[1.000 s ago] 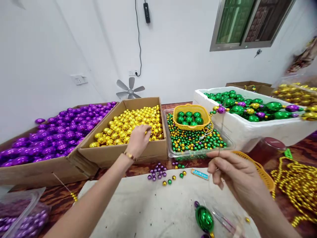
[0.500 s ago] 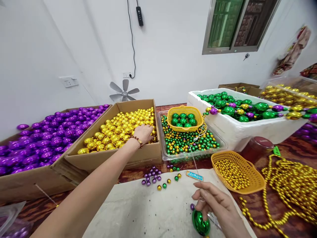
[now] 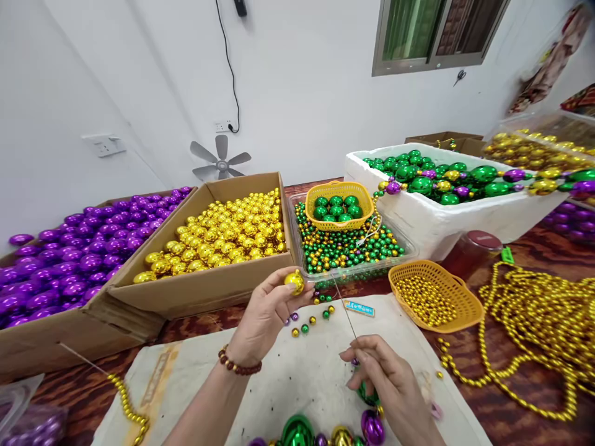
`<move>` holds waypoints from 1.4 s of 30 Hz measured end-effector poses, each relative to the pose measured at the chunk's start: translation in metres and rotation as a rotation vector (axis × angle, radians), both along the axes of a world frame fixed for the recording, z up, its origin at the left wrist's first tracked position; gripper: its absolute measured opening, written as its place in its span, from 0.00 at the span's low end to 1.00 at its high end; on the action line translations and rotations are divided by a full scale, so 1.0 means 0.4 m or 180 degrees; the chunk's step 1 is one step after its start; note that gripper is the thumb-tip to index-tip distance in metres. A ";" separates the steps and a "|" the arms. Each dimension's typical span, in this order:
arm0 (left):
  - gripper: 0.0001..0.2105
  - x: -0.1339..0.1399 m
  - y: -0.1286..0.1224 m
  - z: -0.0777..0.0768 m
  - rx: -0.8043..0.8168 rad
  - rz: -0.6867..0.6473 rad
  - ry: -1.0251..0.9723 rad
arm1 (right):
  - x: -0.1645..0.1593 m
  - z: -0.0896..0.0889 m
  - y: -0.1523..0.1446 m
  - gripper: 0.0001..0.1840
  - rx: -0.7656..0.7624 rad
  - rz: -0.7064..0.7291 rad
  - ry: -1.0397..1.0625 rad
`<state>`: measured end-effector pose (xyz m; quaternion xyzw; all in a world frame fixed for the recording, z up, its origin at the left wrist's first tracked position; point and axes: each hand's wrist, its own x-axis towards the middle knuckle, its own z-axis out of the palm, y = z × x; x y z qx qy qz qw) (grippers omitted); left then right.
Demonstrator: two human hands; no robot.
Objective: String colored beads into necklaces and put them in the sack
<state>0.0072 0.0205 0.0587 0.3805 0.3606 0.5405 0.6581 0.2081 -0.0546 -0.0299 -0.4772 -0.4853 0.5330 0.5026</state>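
Note:
Between the fingertips of my left hand [image 3: 267,310] is a shiny gold bead [image 3: 294,282], held above the cloth just in front of the gold bead box. My right hand [image 3: 388,384] pinches a long thin needle [image 3: 344,306] that points up and to the left. Below the right hand hangs a string of large beads, with a green bead [image 3: 298,430] and a purple bead [image 3: 372,426] near the bottom edge; part of it is hidden by the hand. Several small loose beads [image 3: 305,329] lie on the pale cloth [image 3: 209,384] between the hands and the boxes.
Cardboard boxes hold purple beads [image 3: 93,254] and gold beads [image 3: 223,232]. A clear tray [image 3: 302,272] carries mixed small beads and a yellow basket [image 3: 339,226]. Rightward are a white foam box [image 3: 427,229], an orange basket [image 3: 469,313] and piled gold bead strands [image 3: 548,316].
My left hand has come out of the gold bead box with a gold bead and moved toward the right hand. The view has tilted down, showing more of the large bead string.

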 end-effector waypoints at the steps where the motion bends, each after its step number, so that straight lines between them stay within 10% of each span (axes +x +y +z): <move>1: 0.12 0.010 -0.008 -0.013 -0.0144 0.0011 -0.0225 | 0.002 0.001 -0.002 0.17 -0.0016 0.0059 -0.0070; 13: 0.06 0.037 -0.021 -0.055 -0.0994 0.0583 -0.1512 | 0.007 -0.030 -0.024 0.14 0.0358 0.0428 -0.0779; 42: 0.15 0.104 -0.086 -0.073 0.0049 0.0359 -0.0908 | -0.042 -0.036 0.001 0.14 0.0328 0.0228 -0.0347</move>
